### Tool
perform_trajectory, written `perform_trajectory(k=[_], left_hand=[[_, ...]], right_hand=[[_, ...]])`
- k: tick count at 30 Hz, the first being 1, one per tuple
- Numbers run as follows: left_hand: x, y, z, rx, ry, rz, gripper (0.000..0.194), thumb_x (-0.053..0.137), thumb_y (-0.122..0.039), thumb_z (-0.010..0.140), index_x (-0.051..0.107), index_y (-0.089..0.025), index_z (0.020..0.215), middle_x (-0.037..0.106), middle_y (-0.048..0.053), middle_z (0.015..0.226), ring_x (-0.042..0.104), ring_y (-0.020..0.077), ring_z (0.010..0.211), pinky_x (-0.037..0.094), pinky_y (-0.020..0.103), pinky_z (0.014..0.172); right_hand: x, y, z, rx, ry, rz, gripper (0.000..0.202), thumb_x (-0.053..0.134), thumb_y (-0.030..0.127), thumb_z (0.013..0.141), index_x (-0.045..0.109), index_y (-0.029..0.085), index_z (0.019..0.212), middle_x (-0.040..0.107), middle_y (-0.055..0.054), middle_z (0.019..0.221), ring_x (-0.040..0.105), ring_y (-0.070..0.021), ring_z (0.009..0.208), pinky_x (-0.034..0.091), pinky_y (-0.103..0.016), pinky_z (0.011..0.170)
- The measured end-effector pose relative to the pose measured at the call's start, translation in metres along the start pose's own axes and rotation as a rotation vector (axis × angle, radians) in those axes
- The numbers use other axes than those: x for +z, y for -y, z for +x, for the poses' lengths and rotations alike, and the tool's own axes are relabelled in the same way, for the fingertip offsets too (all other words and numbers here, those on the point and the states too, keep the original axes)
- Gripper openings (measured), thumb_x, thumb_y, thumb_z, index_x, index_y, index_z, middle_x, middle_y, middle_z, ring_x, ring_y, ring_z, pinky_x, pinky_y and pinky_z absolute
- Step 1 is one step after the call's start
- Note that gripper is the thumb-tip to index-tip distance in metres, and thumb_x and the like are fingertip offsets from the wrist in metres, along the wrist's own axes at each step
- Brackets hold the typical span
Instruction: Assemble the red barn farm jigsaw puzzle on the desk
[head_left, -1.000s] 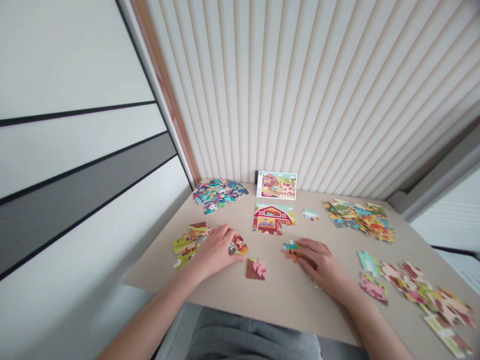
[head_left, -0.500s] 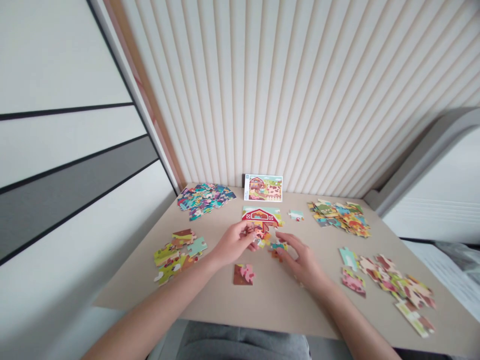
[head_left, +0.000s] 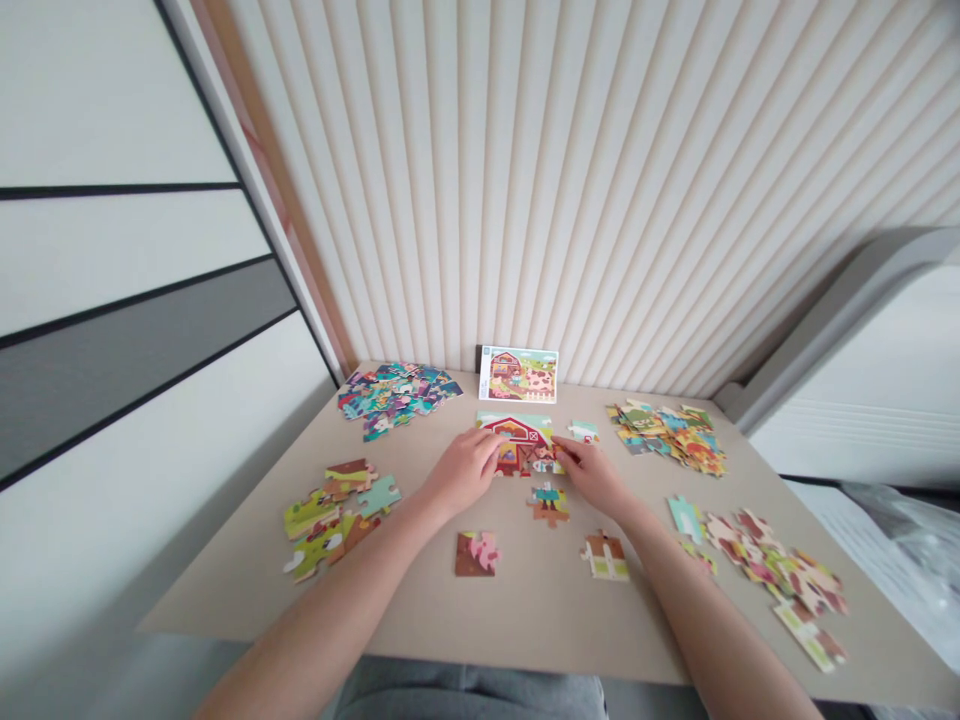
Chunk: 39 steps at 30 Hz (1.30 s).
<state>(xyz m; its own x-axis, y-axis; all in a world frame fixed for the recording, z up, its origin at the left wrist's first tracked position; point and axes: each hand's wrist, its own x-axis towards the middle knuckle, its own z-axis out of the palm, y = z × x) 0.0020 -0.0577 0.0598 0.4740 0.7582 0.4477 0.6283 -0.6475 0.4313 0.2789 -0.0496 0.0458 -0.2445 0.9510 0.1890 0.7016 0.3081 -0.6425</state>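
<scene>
Barn section (head_left: 516,424) lay on desk (head_left: 525,615), figure piece (head_left: 543,459) at its lower right. Left hand (head_left: 461,468) and right hand (head_left: 597,476) touched opposite sides, fingers bent; could not tell whether either grip pinched. Clean seating called for aligned tabs, level pressure.

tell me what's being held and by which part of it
The joined barn puzzle lies on the table, left hand on its left side, right hand at its right edge. Whether they grip or only press it cannot be told.
</scene>
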Motion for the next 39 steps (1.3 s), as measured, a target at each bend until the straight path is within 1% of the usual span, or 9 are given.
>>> perform_trajectory(k=[4, 10, 13, 17, 19, 24, 31, 35, 39], left_hand=[[0.011, -0.006, -0.003, 0.048, 0.096, 0.070, 0.038, 0.045, -0.006, 0.095, 0.065, -0.021, 0.124, 0.068, 0.008, 0.121, 0.061, 0.0242, 0.116, 0.048, 0.042, 0.105], [0.022, -0.020, -0.008, 0.072, 0.145, 0.036, 0.037, 0.043, -0.010, 0.097, 0.067, -0.021, 0.124, 0.068, 0.009, 0.116, 0.062, 0.0239, 0.114, 0.049, 0.040, 0.103], [0.023, -0.021, -0.009, 0.074, 0.153, 0.046, 0.039, 0.044, -0.009, 0.096, 0.067, -0.021, 0.125, 0.067, 0.009, 0.117, 0.061, 0.0239, 0.115, 0.048, 0.040, 0.104], [0.026, -0.017, -0.009, 0.088, 0.160, 0.081, 0.047, 0.046, -0.007, 0.093, 0.063, -0.022, 0.134, 0.065, 0.011, 0.124, 0.057, 0.0253, 0.122, 0.045, 0.043, 0.108], [0.027, -0.015, -0.008, 0.096, 0.169, 0.092, 0.051, 0.046, -0.006, 0.091, 0.061, -0.022, 0.137, 0.064, 0.011, 0.127, 0.056, 0.0257, 0.124, 0.044, 0.044, 0.109], [0.029, -0.012, -0.008, 0.126, 0.225, 0.101, 0.054, 0.047, -0.005, 0.089, 0.062, -0.025, 0.137, 0.065, 0.008, 0.131, 0.054, 0.0252, 0.126, 0.042, 0.043, 0.111], [0.028, -0.013, -0.008, 0.127, 0.217, 0.125, 0.055, 0.047, -0.005, 0.090, 0.062, -0.025, 0.138, 0.065, 0.009, 0.132, 0.053, 0.0252, 0.129, 0.041, 0.044, 0.113], [0.028, -0.013, -0.007, 0.127, 0.206, 0.123, 0.056, 0.048, -0.005, 0.090, 0.060, -0.027, 0.141, 0.066, 0.008, 0.132, 0.054, 0.0248, 0.128, 0.041, 0.044, 0.112], [0.028, -0.014, -0.005, 0.130, 0.200, 0.121, 0.055, 0.048, -0.005, 0.090, 0.061, -0.026, 0.140, 0.066, 0.008, 0.131, 0.054, 0.0249, 0.127, 0.041, 0.044, 0.112]], right_hand=[[0.010, -0.003, -0.005, -0.033, 0.004, -0.095, 0.041, 0.042, 0.032, 0.101, 0.069, 0.022, 0.130, 0.074, -0.009, 0.120, 0.069, -0.0294, 0.105, 0.053, -0.041, 0.092], [0.016, 0.000, -0.007, -0.037, -0.006, -0.195, 0.039, 0.041, 0.032, 0.103, 0.069, 0.021, 0.128, 0.075, -0.010, 0.115, 0.068, -0.0266, 0.101, 0.050, -0.036, 0.091], [0.017, 0.004, -0.008, -0.066, -0.012, -0.244, 0.039, 0.040, 0.030, 0.104, 0.068, 0.021, 0.129, 0.074, -0.010, 0.110, 0.067, -0.0248, 0.099, 0.049, -0.033, 0.088], [0.017, 0.010, -0.009, -0.076, -0.035, -0.331, 0.038, 0.040, 0.028, 0.105, 0.069, 0.020, 0.128, 0.072, -0.010, 0.099, 0.065, -0.0232, 0.096, 0.047, -0.031, 0.088], [0.017, 0.011, -0.010, -0.079, -0.048, -0.358, 0.036, 0.042, 0.029, 0.105, 0.070, 0.022, 0.127, 0.070, -0.010, 0.099, 0.063, -0.0228, 0.097, 0.046, -0.032, 0.089], [0.018, 0.008, -0.014, -0.091, -0.090, -0.325, 0.032, 0.050, 0.033, 0.103, 0.070, 0.025, 0.126, 0.066, -0.009, 0.108, 0.061, -0.0232, 0.103, 0.046, -0.034, 0.095], [0.006, -0.001, -0.024, -0.080, -0.038, -0.221, 0.032, 0.058, 0.039, 0.099, 0.072, 0.025, 0.125, 0.067, -0.008, 0.112, 0.062, -0.0246, 0.107, 0.047, -0.039, 0.099], [0.003, -0.003, -0.026, -0.045, -0.022, -0.220, 0.032, 0.059, 0.039, 0.097, 0.073, 0.023, 0.122, 0.068, -0.009, 0.108, 0.063, -0.0251, 0.104, 0.048, -0.038, 0.095], [0.006, -0.003, -0.026, -0.028, -0.016, -0.251, 0.032, 0.058, 0.039, 0.098, 0.073, 0.024, 0.122, 0.068, -0.007, 0.097, 0.063, -0.0227, 0.095, 0.047, -0.034, 0.088]])
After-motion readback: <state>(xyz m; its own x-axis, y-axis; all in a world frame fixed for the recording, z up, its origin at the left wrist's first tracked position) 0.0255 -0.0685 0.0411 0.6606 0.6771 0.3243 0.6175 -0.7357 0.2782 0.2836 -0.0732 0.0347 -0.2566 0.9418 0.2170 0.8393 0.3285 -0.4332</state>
